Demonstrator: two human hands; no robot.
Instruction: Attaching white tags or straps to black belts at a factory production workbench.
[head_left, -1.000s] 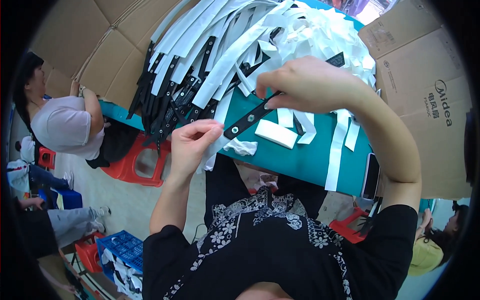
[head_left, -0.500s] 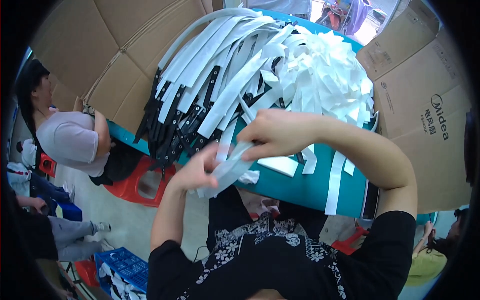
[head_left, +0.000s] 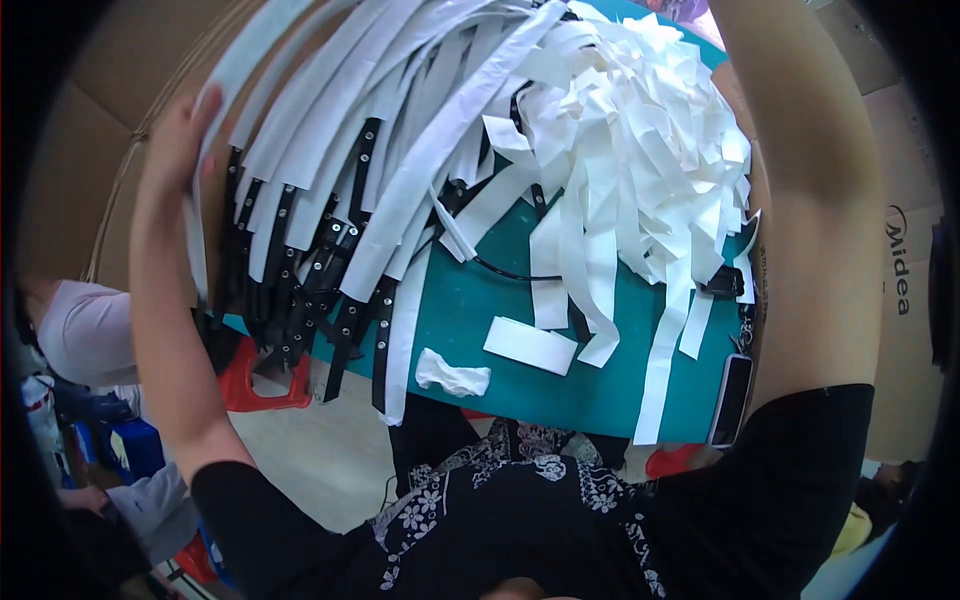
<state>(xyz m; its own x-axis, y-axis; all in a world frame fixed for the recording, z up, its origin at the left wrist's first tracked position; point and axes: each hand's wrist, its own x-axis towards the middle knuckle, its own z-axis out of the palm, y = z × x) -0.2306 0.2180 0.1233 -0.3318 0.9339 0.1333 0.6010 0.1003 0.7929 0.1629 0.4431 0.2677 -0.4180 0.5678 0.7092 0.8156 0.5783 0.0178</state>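
My left hand [head_left: 183, 140] is raised at the far left, its fingers closed around a long white-wrapped strip [head_left: 232, 70] that bends up past the top edge. Beside it lies a thick bundle of black belts with metal eyelets [head_left: 283, 225], most of their length covered by white wrapping [head_left: 430, 165]. My right forearm [head_left: 815, 210] reaches up past the upper edge, and the hand itself is outside the picture. Left of that arm is a big heap of loose white strips [head_left: 640, 140], with several hanging toward the near edge.
On the green table [head_left: 460, 310] lie a folded white pad [head_left: 530, 346], a crumpled white piece [head_left: 452, 374] and a phone [head_left: 731, 400]. Cardboard stands at left and right [head_left: 910, 370]. A red stool [head_left: 262, 385] and a seated person [head_left: 85, 330] are at the left.
My hands have parted from in front of me: the left went up and left with a white-wrapped strip, the right up and out of view. The view has shifted closer over the table.
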